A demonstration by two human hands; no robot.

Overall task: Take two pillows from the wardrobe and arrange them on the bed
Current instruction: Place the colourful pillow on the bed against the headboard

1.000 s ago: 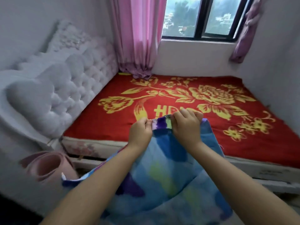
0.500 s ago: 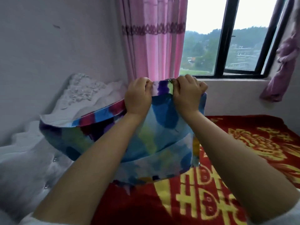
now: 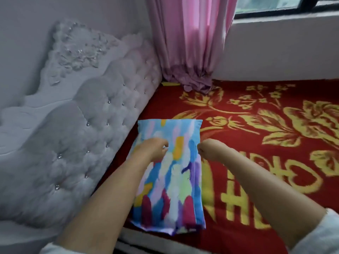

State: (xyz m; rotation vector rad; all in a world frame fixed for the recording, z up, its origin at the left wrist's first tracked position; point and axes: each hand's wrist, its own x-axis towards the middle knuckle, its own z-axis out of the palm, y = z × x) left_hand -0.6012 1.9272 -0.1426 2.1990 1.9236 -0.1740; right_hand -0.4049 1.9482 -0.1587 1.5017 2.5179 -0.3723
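Note:
A flat pillow (image 3: 170, 180) with a blue cover and multicoloured feather print lies on the red and gold bed blanket (image 3: 266, 180), lengthwise beside the headboard, its near end at the bed's front edge. My left hand (image 3: 156, 148) hovers over the pillow's upper left part with the fingers curled in. My right hand (image 3: 209, 148) is a loose fist just past the pillow's right edge. Neither hand visibly grips the fabric. No second pillow is in view.
A grey tufted headboard (image 3: 73, 134) runs along the left of the bed. A pink curtain (image 3: 190, 43) hangs into the far corner and bunches on the blanket. A white wall (image 3: 275, 52) under the window borders the far side.
Both hands held the pillow by one edge and swung it up over the bed. Now it lies flat by the headboard, and the hands have let go and moved apart.

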